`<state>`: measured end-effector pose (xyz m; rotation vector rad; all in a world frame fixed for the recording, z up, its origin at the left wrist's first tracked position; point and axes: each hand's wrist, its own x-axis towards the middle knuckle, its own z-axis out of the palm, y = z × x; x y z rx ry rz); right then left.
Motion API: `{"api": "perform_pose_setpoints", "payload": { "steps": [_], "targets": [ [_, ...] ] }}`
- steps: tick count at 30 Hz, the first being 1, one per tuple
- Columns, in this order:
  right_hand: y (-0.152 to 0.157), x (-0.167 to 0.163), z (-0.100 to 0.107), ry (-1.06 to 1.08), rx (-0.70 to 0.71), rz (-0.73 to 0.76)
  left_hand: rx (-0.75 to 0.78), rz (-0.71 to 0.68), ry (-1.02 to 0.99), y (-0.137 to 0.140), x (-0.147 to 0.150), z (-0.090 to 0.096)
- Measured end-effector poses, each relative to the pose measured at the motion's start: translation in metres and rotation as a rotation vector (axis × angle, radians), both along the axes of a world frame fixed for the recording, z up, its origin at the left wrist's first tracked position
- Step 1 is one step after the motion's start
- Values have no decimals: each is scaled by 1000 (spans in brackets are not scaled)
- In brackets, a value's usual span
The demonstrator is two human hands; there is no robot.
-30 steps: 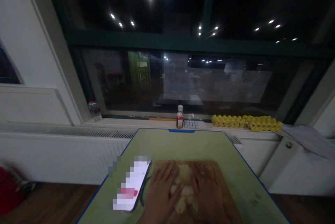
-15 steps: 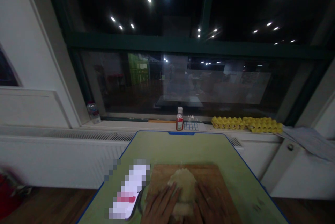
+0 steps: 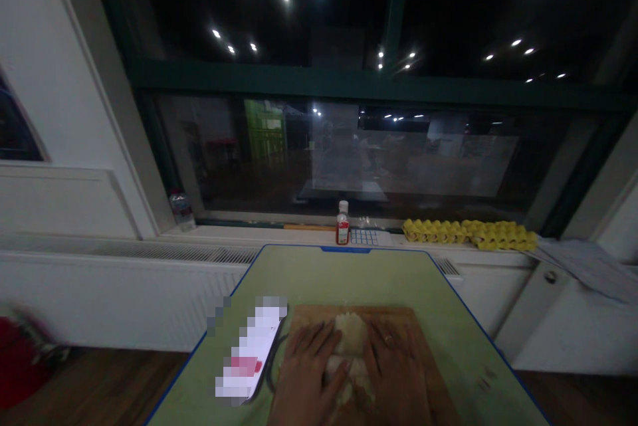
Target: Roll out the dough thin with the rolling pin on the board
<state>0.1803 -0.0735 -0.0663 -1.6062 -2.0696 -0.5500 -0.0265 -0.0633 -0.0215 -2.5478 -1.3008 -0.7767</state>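
A pale piece of dough [image 3: 349, 334] lies on a wooden board [image 3: 438, 393], with a crease running across its middle. My left hand [image 3: 310, 363] rests along the dough's left side, fingers stretched forward and the thumb lying over the nearer part. On the opposite side, my right hand [image 3: 396, 369] touches the dough's right edge with its fingers extended; a ring shows on one finger. Both hands are open and cover the dough's sides. Its nearer end, between the wrists, looks ragged.
Left of the board lies a phone [image 3: 254, 353] with a blurred screen, near a dark cord-like loop. The green table [image 3: 343, 273] has a blue edge. On the windowsill stand a red-liquid bottle [image 3: 342, 225], a clear bottle [image 3: 182, 211] and yellow egg trays [image 3: 468, 233].
Both hands have moved forward along the dough and lie closer around its far part. Less of the dough's far end shows between them. The view has shifted slightly.
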Motion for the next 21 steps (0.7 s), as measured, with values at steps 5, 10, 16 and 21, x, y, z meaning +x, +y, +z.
{"api": "perform_pose_setpoints", "payload": {
  "steps": [5, 10, 16, 21],
  "targets": [
    [-10, 10, -45, -10, 234, 66, 243, -88, 93, -12, -16, -27],
    [-14, 15, -52, -38, 312, 36, 316, -85, 140, -14, -22, -38],
    [-4, 5, -8, -45, 35, 12, 98, -18, 77, -4, -7, -17],
    [7, -2, 19, -36, -178, -21, -65, 60, 26, 10, 4, -5]
  ]
}}
